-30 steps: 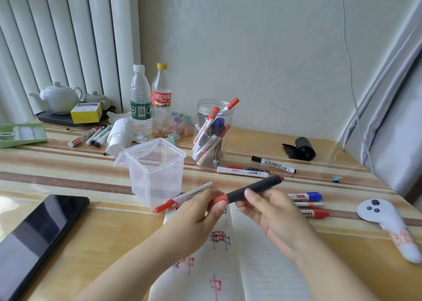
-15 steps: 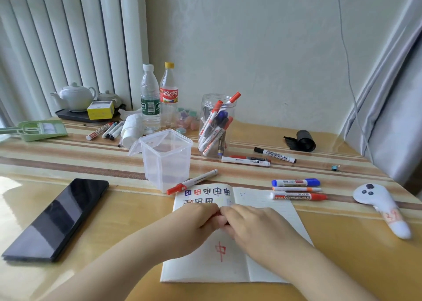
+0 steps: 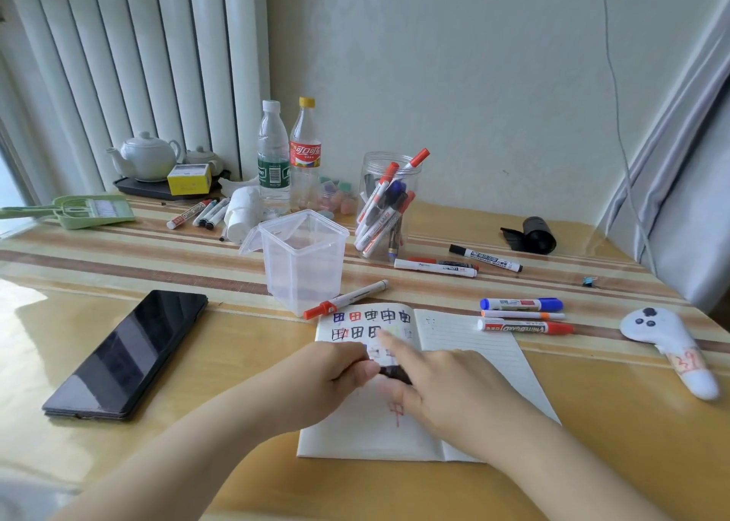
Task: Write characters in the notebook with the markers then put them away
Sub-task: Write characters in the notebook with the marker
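Both hands meet over the one open notebook [image 3: 474, 346]: left hand [image 3: 335, 378] and right hand [image 3: 454, 394] each grasp one dark marker [image 3: 395, 373]. Beyond the notebook stands one clear square container [image 3: 304, 259]; three capped markers [image 3: 521, 315] lie at its right

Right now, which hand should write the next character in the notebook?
Right. The right hand holds the dark marker over the notebook, while the left hand grips its other end, seemingly the cap.
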`<act>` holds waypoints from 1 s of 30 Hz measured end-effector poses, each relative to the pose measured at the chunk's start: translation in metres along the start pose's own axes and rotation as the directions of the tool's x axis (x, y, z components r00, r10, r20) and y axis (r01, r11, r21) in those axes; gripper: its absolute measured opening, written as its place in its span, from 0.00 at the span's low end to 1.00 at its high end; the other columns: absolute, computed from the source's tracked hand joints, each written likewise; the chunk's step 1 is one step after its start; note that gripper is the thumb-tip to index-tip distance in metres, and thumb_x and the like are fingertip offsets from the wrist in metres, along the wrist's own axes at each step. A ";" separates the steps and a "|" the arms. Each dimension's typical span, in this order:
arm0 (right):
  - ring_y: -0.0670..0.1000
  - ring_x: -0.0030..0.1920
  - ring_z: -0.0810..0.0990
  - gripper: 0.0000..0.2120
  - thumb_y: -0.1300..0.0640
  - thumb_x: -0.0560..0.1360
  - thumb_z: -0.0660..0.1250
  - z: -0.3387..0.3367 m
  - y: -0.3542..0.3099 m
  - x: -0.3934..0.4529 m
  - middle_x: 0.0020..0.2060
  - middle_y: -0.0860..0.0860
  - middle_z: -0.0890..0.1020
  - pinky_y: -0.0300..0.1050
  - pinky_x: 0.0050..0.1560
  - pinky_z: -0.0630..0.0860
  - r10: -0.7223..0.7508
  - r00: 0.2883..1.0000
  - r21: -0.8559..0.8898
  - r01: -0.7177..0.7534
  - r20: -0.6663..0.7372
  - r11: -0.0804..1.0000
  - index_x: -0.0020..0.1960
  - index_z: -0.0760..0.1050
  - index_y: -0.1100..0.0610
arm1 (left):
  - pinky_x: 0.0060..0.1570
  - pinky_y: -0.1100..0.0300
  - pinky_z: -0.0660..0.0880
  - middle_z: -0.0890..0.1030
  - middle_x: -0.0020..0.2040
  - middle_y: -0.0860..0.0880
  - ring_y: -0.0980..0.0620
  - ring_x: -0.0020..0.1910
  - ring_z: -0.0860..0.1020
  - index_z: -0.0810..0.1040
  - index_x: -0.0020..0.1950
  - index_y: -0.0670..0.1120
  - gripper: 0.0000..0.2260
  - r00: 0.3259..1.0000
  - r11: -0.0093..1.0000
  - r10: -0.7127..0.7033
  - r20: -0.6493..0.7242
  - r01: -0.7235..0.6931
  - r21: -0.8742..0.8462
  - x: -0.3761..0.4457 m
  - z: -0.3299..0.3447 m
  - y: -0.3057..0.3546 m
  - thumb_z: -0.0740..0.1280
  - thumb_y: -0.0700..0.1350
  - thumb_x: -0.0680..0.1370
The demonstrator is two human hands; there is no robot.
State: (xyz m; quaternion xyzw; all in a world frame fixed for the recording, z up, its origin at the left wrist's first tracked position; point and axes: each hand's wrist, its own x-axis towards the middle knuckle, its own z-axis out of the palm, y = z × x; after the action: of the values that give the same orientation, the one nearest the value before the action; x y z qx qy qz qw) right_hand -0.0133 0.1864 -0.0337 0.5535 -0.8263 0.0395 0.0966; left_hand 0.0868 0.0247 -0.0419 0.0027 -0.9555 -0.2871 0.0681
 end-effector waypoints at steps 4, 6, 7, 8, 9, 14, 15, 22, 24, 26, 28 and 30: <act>0.50 0.37 0.72 0.15 0.50 0.79 0.52 -0.027 0.013 -0.003 0.36 0.48 0.74 0.50 0.42 0.70 0.207 0.966 0.464 -0.257 0.156 0.848 0.65 0.55 0.41 | 0.38 0.62 0.67 0.74 0.38 0.51 0.55 0.37 0.71 0.68 0.44 0.47 0.13 0.991 0.996 -0.082 -0.104 0.084 0.019 -0.003 -0.007 -0.018 0.52 0.54 0.80; 0.49 0.33 0.71 0.16 0.57 0.79 0.54 -0.033 0.022 0.000 0.35 0.49 0.75 0.50 0.40 0.73 0.256 0.949 0.692 -0.309 0.183 0.653 0.59 0.57 0.38 | 0.37 0.66 0.66 0.72 0.37 0.54 0.60 0.36 0.70 0.66 0.42 0.50 0.10 0.985 0.996 -0.094 -0.148 0.092 -0.022 -0.006 -0.013 -0.024 0.53 0.52 0.80; 0.48 0.32 0.72 0.17 0.60 0.80 0.54 -0.035 0.023 0.003 0.35 0.49 0.77 0.47 0.39 0.74 0.255 0.947 0.787 -0.306 0.194 0.536 0.58 0.58 0.38 | 0.37 0.68 0.66 0.71 0.36 0.54 0.62 0.36 0.70 0.64 0.40 0.52 0.09 0.982 0.995 -0.096 -0.161 0.091 -0.042 -0.006 -0.015 -0.026 0.53 0.51 0.80; 0.48 0.32 0.73 0.17 0.62 0.80 0.54 -0.035 0.023 0.006 0.36 0.50 0.77 0.42 0.38 0.74 0.248 0.948 0.863 -0.291 0.200 0.413 0.57 0.61 0.40 | 0.38 0.70 0.66 0.70 0.36 0.55 0.64 0.37 0.69 0.62 0.40 0.54 0.09 0.981 0.995 -0.090 -0.171 0.082 -0.052 -0.005 -0.017 -0.028 0.54 0.50 0.80; 0.48 0.31 0.73 0.15 0.64 0.81 0.53 -0.035 0.023 0.010 0.36 0.52 0.77 0.40 0.37 0.74 0.250 0.946 0.924 -0.272 0.205 0.269 0.57 0.66 0.45 | 0.39 0.71 0.66 0.70 0.37 0.55 0.65 0.38 0.69 0.62 0.39 0.54 0.09 0.981 0.996 -0.079 -0.178 0.071 -0.049 -0.003 -0.018 -0.029 0.55 0.49 0.80; 0.48 0.27 0.72 0.12 0.64 0.79 0.52 -0.023 0.024 0.024 0.33 0.59 0.75 0.37 0.25 0.73 0.171 0.915 0.827 -0.236 0.367 -0.510 0.52 0.74 0.62 | 0.39 0.70 0.67 0.73 0.42 0.58 0.59 0.41 0.72 0.67 0.44 0.54 0.05 0.989 1.000 0.009 -0.146 -0.005 0.028 0.005 -0.018 -0.037 0.61 0.46 0.79; 0.48 0.27 0.71 0.11 0.65 0.78 0.53 -0.018 0.023 0.026 0.33 0.59 0.75 0.37 0.25 0.73 0.167 0.913 0.811 -0.231 0.371 -0.538 0.52 0.74 0.62 | 0.38 0.69 0.67 0.73 0.42 0.58 0.58 0.40 0.72 0.69 0.45 0.52 0.03 0.989 0.997 0.053 -0.139 -0.045 0.062 0.006 -0.017 -0.038 0.61 0.46 0.78; 0.48 0.25 0.67 0.14 0.45 0.71 0.63 0.008 0.009 0.035 0.25 0.50 0.72 0.38 0.29 0.66 0.270 0.903 0.938 -0.291 0.333 -0.187 0.43 0.67 0.55 | 0.40 0.73 0.67 0.74 0.41 0.58 0.64 0.42 0.71 0.73 0.49 0.48 0.02 0.974 0.989 0.144 -0.178 -0.133 0.071 0.014 -0.016 -0.046 0.62 0.45 0.78; 0.48 0.25 0.67 0.19 0.39 0.72 0.59 0.011 0.008 0.041 0.23 0.49 0.71 0.39 0.31 0.67 0.384 0.879 0.953 -0.303 0.282 -0.006 0.44 0.69 0.55 | 0.40 0.72 0.68 0.75 0.41 0.59 0.63 0.42 0.73 0.71 0.48 0.52 0.01 0.981 0.995 0.095 -0.169 -0.089 0.042 0.019 -0.018 -0.049 0.61 0.46 0.79; 0.48 0.25 0.68 0.17 0.42 0.78 0.56 0.014 0.006 0.046 0.21 0.49 0.70 0.42 0.33 0.68 0.415 0.876 0.941 -0.318 0.244 0.118 0.45 0.72 0.55 | 0.39 0.71 0.69 0.77 0.41 0.58 0.61 0.42 0.74 0.69 0.46 0.55 0.03 0.984 0.997 0.074 -0.160 -0.072 0.017 0.024 -0.019 -0.050 0.60 0.48 0.79; 0.48 0.26 0.66 0.15 0.47 0.79 0.55 0.016 0.001 0.046 0.21 0.49 0.68 0.47 0.37 0.70 0.400 0.883 0.941 -0.317 0.247 0.119 0.46 0.72 0.59 | 0.38 0.69 0.70 0.78 0.42 0.56 0.58 0.40 0.74 0.68 0.45 0.56 0.03 0.987 0.998 0.058 -0.153 -0.062 -0.021 0.026 -0.020 -0.050 0.58 0.51 0.79; 0.46 0.26 0.66 0.14 0.51 0.77 0.58 0.019 -0.006 0.041 0.22 0.47 0.67 0.52 0.41 0.72 0.396 0.882 0.937 -0.327 0.255 0.124 0.42 0.71 0.61 | 0.39 0.66 0.70 0.78 0.41 0.56 0.56 0.39 0.74 0.69 0.46 0.54 0.08 0.987 0.994 0.055 -0.153 -0.069 -0.083 0.024 -0.017 -0.052 0.55 0.55 0.78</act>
State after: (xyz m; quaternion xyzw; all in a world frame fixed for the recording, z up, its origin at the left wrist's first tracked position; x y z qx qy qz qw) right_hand -0.0252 0.1438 -0.0438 0.2739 -0.7256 0.5775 -0.2550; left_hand 0.0634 -0.0289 -0.0529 -0.0084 -0.9336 -0.3258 0.1490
